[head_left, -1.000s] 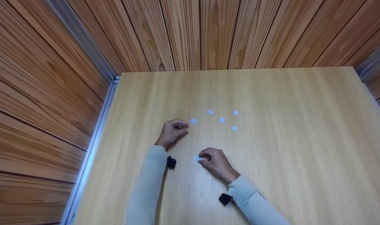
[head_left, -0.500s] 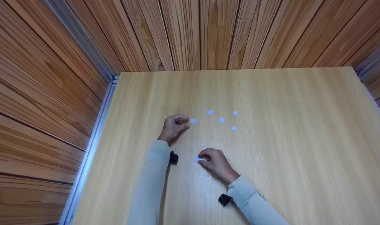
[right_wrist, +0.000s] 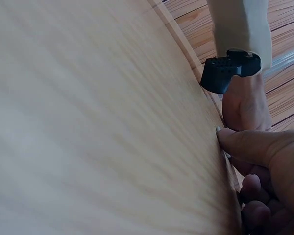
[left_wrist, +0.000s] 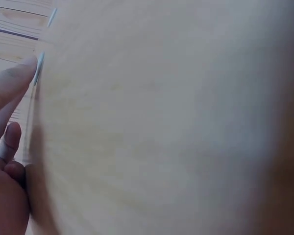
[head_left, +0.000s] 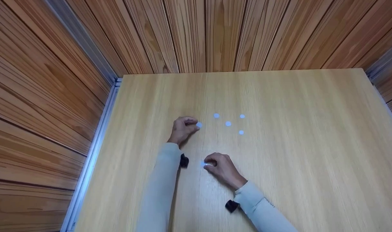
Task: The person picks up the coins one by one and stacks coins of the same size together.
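Note:
In the head view, my left hand has its thumb and index fingertip at the edges of a small flat white disc lying on the wooden table. The left wrist view shows that disc edge-on against a fingertip. Nearer the front, my right hand pinches another white disc between thumb and index finger, close against the tabletop. The fingers partly cover this disc, and only a sliver of it shows by the thumb in the right wrist view.
Several more white discs lie apart beyond the hands, among them a far left disc, a middle disc and a near right disc. Wood-plank walls close off the table at the back and left.
My left hand has moved right and slightly away from me, and its fingertips have come onto the nearest disc. The right hand stays in place with its disc.

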Demonstrator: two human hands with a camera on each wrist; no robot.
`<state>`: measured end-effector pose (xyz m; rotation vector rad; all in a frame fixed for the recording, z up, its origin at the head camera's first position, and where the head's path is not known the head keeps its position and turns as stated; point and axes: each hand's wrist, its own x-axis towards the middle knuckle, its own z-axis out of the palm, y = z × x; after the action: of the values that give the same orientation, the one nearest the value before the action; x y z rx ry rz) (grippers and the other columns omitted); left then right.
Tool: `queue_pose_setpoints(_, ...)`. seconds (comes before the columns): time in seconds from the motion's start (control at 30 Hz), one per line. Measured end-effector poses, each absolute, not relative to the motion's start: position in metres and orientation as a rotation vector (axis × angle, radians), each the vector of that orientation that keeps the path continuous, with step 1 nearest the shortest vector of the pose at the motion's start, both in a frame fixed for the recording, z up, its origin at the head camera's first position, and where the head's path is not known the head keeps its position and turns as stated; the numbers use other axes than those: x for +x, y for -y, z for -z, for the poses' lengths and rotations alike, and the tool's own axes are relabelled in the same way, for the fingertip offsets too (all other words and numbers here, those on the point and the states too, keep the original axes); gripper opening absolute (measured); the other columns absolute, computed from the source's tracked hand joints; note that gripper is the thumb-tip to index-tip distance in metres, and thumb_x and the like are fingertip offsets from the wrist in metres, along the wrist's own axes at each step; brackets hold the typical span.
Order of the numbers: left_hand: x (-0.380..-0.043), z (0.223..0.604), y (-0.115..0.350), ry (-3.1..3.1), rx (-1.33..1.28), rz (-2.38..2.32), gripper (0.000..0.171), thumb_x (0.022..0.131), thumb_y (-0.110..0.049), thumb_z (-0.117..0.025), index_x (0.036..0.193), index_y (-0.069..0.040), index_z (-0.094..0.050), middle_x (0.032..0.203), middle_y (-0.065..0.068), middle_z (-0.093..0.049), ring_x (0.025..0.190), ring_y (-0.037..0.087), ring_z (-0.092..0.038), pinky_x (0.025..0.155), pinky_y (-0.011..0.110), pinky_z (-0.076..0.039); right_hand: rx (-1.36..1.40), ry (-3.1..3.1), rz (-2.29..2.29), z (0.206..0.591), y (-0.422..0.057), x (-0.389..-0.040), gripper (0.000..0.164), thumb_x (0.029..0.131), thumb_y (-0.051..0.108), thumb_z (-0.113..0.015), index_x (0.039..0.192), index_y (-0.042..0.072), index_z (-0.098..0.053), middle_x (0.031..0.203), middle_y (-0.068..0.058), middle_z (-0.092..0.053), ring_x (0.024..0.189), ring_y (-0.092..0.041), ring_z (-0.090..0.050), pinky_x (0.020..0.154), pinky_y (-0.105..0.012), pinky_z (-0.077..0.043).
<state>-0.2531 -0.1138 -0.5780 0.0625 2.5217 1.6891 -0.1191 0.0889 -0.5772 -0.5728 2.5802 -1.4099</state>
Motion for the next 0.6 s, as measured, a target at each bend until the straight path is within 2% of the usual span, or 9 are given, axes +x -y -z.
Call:
queue_pose_setpoints(0.27, -0.2547, 0.577, 0.1095, -2.549, 0.031, -1.627, 0.024, 0.08, -0.007, -0.084, 0.103, -0.009, -0.077, 0.103, 0.003, -0.07, 0.1, 0.018, -0.064, 0.093, 0.035, -0.047, -0.559, -2.562, 1.433, 0.5772, -0.0899, -0.1174, 0.013, 0.088, 0.011, -0.077, 0.1, 0.009, -0.075, 0.095, 0.003, -0.069, 0.079, -0.01, -0.058, 0.07, -0.026, -0.047)
queue_pose_setpoints(0.6, -0.2543, 0.5772, 0.1057, -2.55, 0.042, -1.651, 0.017, 0.081, -0.002, -0.08, 0.097, -0.006, -0.076, 0.094, 0.003, -0.072, 0.09, 0.017, -0.068, 0.084, 0.033, -0.052, -0.588, -2.566, 1.417, 0.5776, -0.0891, -0.1188, 0.012, 0.088, 0.01, -0.077, 0.099, 0.009, -0.075, 0.096, 0.002, -0.07, 0.083, -0.011, -0.06, 0.074, -0.027, -0.048)
